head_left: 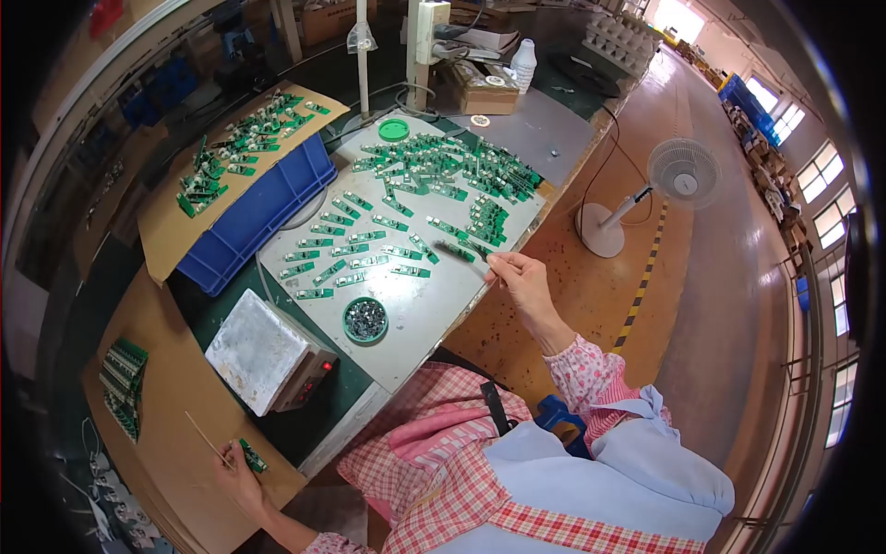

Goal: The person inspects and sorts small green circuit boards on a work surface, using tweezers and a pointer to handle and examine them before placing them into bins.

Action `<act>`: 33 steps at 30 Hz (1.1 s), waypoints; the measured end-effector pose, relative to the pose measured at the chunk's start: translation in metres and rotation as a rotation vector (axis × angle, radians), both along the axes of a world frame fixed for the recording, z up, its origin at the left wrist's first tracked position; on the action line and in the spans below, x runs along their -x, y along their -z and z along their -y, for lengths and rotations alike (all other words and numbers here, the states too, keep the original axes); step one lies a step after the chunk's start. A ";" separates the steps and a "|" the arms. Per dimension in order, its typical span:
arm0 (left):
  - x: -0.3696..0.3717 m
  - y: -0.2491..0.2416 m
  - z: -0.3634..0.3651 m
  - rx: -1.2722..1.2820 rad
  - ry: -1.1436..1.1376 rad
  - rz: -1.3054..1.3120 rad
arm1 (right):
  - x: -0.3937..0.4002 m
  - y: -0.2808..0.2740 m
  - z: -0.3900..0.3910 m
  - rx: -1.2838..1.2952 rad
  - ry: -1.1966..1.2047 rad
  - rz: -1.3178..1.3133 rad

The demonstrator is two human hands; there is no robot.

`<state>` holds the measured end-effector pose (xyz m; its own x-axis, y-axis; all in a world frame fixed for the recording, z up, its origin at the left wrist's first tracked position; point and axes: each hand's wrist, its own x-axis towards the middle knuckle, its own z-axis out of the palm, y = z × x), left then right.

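Your right hand (521, 277) pinched a brush (459, 249) over half-sorted boards (434, 171), while your left hand (235, 475) gripped one board (253, 456).

The bench (434, 319) carries rows of small green circuit boards (369, 242) on a grey sheet, a green dish of metal parts (365, 319) near, a blue crate (254, 214) left, and a metal-topped box (258, 351).

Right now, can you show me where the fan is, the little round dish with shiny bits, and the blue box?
Fan (684, 173): head view, on the middle of its round grille.
Round dish (365, 320): head view, on the shiny bits inside it.
Blue box (254, 214): head view, on its long side wall.
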<state>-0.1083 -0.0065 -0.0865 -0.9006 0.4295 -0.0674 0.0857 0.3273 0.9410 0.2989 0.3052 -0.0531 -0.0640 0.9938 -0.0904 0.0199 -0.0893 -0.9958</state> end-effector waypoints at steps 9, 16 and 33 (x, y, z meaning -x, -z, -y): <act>-0.007 -0.003 -0.003 0.008 -0.013 -0.058 | 0.020 0.013 -0.024 0.050 0.065 0.118; -0.011 -0.006 -0.004 0.045 -0.032 -0.069 | 0.025 0.014 -0.032 0.105 0.084 0.261; -0.026 -0.055 -0.006 0.204 0.044 -0.271 | 0.000 -0.004 -0.009 0.153 -0.006 0.292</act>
<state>-0.0824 -0.0003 -0.0313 -0.8782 0.4710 0.0835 0.3422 0.4967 0.7976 0.2987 0.3143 -0.0490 -0.0189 0.9669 -0.2544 0.3040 -0.2369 -0.9228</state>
